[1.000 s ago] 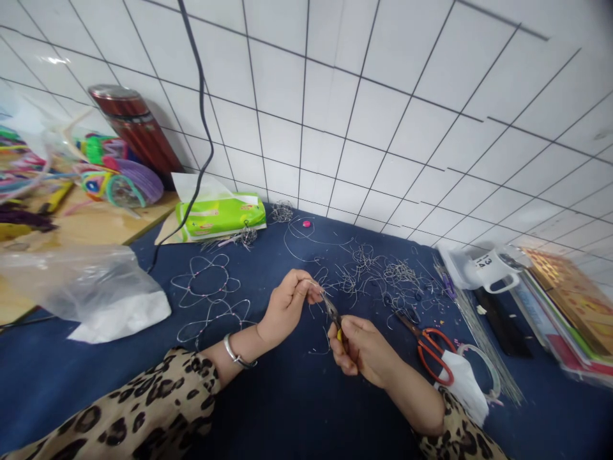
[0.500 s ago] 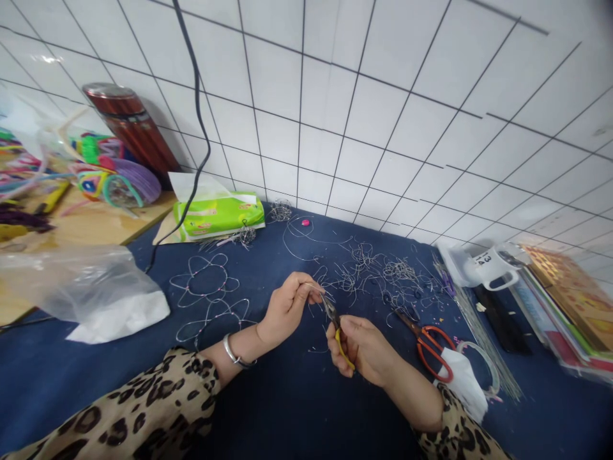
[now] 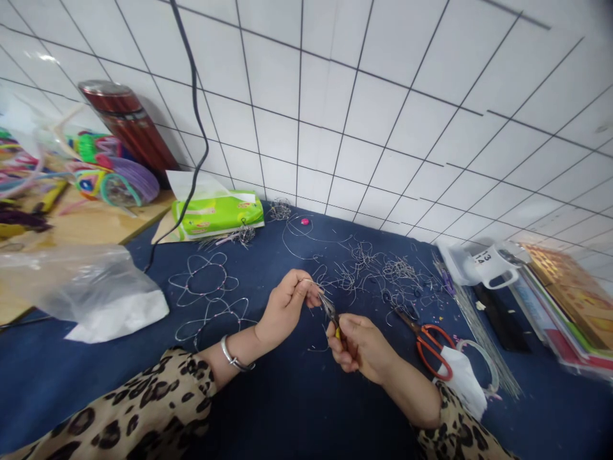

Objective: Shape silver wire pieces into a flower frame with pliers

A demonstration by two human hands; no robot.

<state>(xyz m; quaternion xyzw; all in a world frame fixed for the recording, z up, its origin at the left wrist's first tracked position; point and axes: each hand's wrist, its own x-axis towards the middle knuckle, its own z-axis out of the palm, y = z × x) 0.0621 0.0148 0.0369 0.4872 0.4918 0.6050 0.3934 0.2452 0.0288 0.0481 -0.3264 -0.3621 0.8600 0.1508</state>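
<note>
Thin silvery wire (image 3: pixel 309 281) is pinched between the thumb and fingers of my left hand (image 3: pixel 288 303). My right hand (image 3: pixel 359 345) is wrapped round the yellow handles of a pair of pliers (image 3: pixel 329 309). The pliers' jaws meet the wire right at my left fingertips; whether they grip it is too small to tell. Left of my hands lie two flower-shaped wire loops with small beads, an upper one (image 3: pixel 207 280) and a lower one (image 3: pixel 218 314). Tangled wire scraps (image 3: pixel 364 268) are spread just beyond my hands.
Orange-handled scissors (image 3: pixel 435 351) lie by a white tissue and a clear ring at right. Long straight wires (image 3: pixel 483 342), a white mug (image 3: pixel 495 265) and books stand further right. A green tissue pack (image 3: pixel 218 214), plastic bag (image 3: pixel 115 287) and red flask (image 3: pixel 129 121) are at left.
My right fingers have closed further round the pliers' handles, so less yellow shows. My left hand has barely moved and still pinches the wire.
</note>
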